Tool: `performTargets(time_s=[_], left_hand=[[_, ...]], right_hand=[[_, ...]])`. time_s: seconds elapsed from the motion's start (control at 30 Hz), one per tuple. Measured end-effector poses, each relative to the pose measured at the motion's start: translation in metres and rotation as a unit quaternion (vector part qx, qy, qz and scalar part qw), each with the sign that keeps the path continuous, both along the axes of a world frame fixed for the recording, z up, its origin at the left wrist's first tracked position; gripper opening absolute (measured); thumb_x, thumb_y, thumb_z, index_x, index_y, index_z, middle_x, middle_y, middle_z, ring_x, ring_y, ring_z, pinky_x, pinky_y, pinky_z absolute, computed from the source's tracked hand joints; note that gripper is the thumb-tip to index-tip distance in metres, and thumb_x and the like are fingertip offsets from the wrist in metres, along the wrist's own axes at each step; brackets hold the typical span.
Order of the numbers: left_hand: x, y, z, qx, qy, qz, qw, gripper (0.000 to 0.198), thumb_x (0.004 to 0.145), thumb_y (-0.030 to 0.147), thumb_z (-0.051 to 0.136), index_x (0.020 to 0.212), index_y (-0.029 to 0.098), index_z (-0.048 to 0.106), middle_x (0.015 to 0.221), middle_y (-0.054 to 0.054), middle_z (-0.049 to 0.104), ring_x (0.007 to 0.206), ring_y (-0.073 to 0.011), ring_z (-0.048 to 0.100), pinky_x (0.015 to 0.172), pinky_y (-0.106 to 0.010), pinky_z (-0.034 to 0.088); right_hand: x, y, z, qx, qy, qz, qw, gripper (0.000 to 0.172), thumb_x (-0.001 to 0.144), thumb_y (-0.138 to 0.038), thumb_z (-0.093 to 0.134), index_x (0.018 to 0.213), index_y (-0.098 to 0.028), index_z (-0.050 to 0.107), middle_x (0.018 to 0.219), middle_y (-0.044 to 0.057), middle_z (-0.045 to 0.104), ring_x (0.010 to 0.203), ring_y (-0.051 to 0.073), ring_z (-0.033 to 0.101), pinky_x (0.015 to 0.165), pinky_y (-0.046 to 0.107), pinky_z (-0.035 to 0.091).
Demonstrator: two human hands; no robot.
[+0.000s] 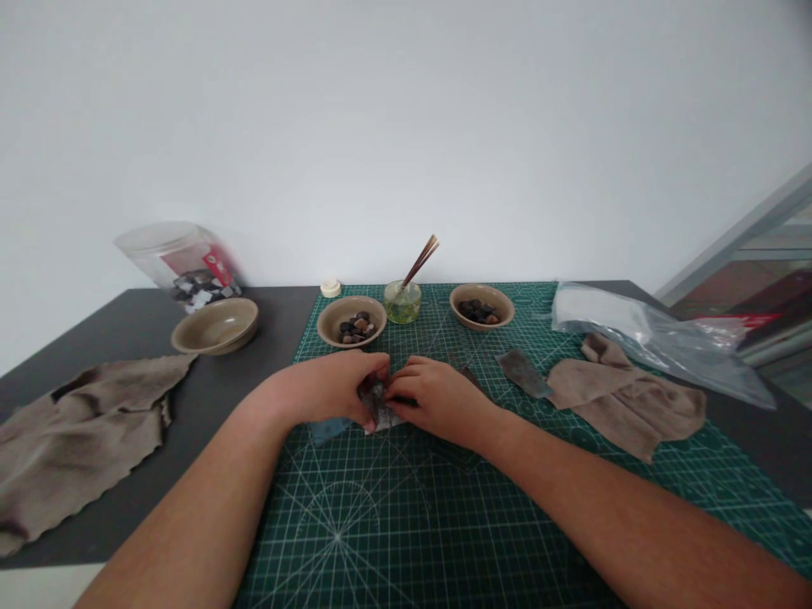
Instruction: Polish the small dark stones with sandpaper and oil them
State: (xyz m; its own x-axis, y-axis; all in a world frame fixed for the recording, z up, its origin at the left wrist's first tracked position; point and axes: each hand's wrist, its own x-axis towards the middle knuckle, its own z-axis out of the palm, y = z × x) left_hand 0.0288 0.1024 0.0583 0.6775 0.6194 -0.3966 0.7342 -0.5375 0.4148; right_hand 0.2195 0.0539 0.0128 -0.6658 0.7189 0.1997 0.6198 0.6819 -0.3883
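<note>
My left hand (352, 385) arches over the mat with thumb and fingers curled round a small dark grey piece (373, 396), mostly hidden, whose kind I cannot make out. Against it from the other side, my right hand (437, 397) has its fingers pinched together; what they grip is hidden. A whitish-grey sheet (384, 420) lies beneath the fingertips. Partly under my left hand is a flat blue piece (328, 430). A worn grey-brown strip (523, 373) rests to the right of my right hand.
Two tan bowls of stones, the left bowl (326, 323) and right bowl (498, 293), flank a glass jar (403, 306) holding thin sticks. Another tan bowl (216, 328), a tipped clear container (183, 262) and a brown cloth (107, 431) are left. Rightward lie another cloth (628, 393) and plastic bag (685, 351).
</note>
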Motion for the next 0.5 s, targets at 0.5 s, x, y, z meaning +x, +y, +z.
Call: performTargets(time_s=[0.5], left_hand=[[0.000, -0.008, 0.014, 0.041, -0.082, 0.001, 0.996, 0.009, 0.075, 0.027, 0.059, 0.082, 0.022, 0.059, 0.073, 0.004, 0.061, 0.066, -0.0138, 0.055, 0.056, -0.026, 0.036]], right_hand=[[0.010, -0.001, 0.004, 0.000, -0.032, -0.049, 0.998, 0.041, 0.083, -0.038, 0.068, 0.117, -0.016, 0.062, 0.115, 0.011, 0.062, 0.108, 0.028, 0.050, 0.094, 0.047, 0.039]])
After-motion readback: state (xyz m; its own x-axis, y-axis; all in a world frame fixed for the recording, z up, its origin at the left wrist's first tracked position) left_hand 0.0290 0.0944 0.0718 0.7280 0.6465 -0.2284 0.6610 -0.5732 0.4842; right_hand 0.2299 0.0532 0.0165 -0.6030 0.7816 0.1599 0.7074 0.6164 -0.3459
